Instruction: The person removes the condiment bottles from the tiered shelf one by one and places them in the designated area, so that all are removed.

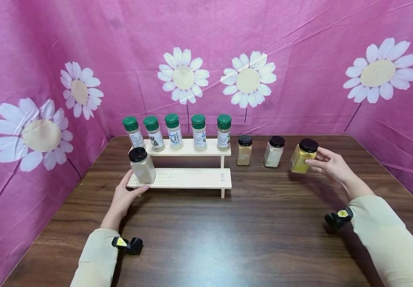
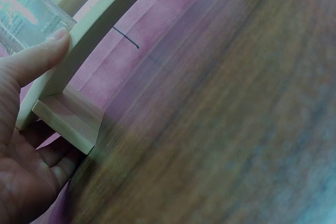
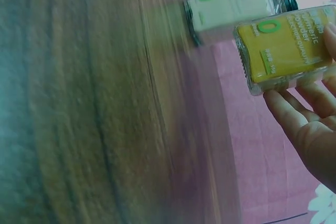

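Note:
My left hand (image 1: pixel 123 199) grips the left end of the lower tier of a pale wooden two-tier spice rack (image 1: pixel 188 177). In the left wrist view its thumb lies by the board's front edge, against the base of a black-lidded jar of beige powder (image 1: pixel 143 169), while other fingers reach under the board beside the rack's leg (image 2: pixel 71 121). On the right, my right hand (image 1: pixel 330 165) holds a black-lidded jar of yellow turmeric powder (image 1: pixel 299 160), thumb on one face and fingers on another. The right wrist view shows the turmeric jar's label, tilted, with fingertips along its lower side.
Several green-lidded spice bottles (image 1: pixel 199 133) line the rack's upper tier. Between rack and right hand stand a black-lidded jar of brown powder (image 1: pixel 244 150) and one of pale contents (image 1: pixel 273 152). The dark wooden table (image 1: pixel 206 235) meets a pink flowered curtain (image 1: pixel 213 24) behind.

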The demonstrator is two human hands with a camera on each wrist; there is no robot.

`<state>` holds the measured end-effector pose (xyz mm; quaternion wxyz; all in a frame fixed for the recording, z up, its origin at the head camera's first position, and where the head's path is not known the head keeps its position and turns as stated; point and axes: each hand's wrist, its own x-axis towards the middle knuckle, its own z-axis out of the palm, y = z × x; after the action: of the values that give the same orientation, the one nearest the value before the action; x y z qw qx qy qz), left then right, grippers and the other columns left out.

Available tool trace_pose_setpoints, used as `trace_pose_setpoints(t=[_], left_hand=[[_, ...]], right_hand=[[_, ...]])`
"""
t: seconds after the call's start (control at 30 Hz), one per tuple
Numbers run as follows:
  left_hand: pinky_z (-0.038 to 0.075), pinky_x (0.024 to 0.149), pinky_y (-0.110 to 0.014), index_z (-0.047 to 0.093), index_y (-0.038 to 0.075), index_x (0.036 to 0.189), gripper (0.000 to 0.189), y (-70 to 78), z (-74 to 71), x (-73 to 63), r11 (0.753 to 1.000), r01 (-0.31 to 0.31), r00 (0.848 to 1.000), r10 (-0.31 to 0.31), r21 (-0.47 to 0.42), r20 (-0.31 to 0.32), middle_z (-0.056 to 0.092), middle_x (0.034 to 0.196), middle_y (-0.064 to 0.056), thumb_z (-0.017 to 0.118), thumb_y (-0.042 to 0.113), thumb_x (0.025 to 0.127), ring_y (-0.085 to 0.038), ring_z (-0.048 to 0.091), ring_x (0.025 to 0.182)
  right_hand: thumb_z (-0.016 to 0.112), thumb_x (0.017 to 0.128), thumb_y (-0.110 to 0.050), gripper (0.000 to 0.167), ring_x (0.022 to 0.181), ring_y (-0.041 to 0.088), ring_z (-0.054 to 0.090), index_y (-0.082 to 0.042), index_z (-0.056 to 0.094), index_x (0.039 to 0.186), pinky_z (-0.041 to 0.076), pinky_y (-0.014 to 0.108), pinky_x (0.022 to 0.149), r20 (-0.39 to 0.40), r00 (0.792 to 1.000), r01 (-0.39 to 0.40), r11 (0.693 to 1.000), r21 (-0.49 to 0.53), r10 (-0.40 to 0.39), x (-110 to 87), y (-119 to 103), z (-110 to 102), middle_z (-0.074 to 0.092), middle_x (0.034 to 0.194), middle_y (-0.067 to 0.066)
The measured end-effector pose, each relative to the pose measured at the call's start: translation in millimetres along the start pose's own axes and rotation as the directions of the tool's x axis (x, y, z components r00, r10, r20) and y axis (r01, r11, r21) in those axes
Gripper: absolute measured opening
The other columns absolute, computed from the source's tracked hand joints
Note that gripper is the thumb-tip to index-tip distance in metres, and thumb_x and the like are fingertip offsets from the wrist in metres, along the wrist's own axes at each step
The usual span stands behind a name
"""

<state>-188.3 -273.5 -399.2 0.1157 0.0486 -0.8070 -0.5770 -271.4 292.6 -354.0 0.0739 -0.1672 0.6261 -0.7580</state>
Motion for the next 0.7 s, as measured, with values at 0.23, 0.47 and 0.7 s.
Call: trace_pose_setpoints(t=[0.23,0.47,0.7], left_hand=[[0.010,0.099,-0.042,0.028,0.008,0.135,0.078,-0.1,-0.4,0.3,1.000,0.002,1.000,-0.002,0.000,0.002,0.024,0.136,-0.016,0.071,0.013,0.070,-0.025,0.015,0.123],[0.010,0.099,-0.042,0.027,0.008,0.135,0.078,-0.9,-0.8,0.2,1.000,0.006,1.000,-0.006,0.006,0.000,0.024,0.136,-0.016,0.071,0.012,0.070,-0.026,0.015,0.122],[0.009,0.099,-0.043,0.026,0.008,0.136,0.079,-0.3,-0.7,-0.5,1.000,0.004,1.000,-0.004,0.015,0.003,0.023,0.136,-0.017,0.071,0.013,0.071,-0.027,0.014,0.123]], right_hand=[[0.050,0.080,0.013,0.043,0.086,0.011,0.057,-0.022,0.061,0.104,0.047,0.024,0.071,0.008,0.999,-0.043,0.996,0.080,0.042,8.5,5.9,-10.8,0.062,0.097,-0.001],[0.049,0.080,0.015,0.045,0.088,0.012,0.057,-0.021,0.061,0.104,0.046,0.026,0.073,0.028,0.997,-0.076,0.988,0.135,0.073,16.9,11.3,-21.2,0.062,0.098,0.000],[0.052,0.078,0.015,0.044,0.086,0.012,0.058,-0.021,0.063,0.101,0.047,0.026,0.072,-0.017,0.995,-0.090,0.981,0.172,0.095,22.1,12.8,-28.9,0.062,0.096,-0.001]])
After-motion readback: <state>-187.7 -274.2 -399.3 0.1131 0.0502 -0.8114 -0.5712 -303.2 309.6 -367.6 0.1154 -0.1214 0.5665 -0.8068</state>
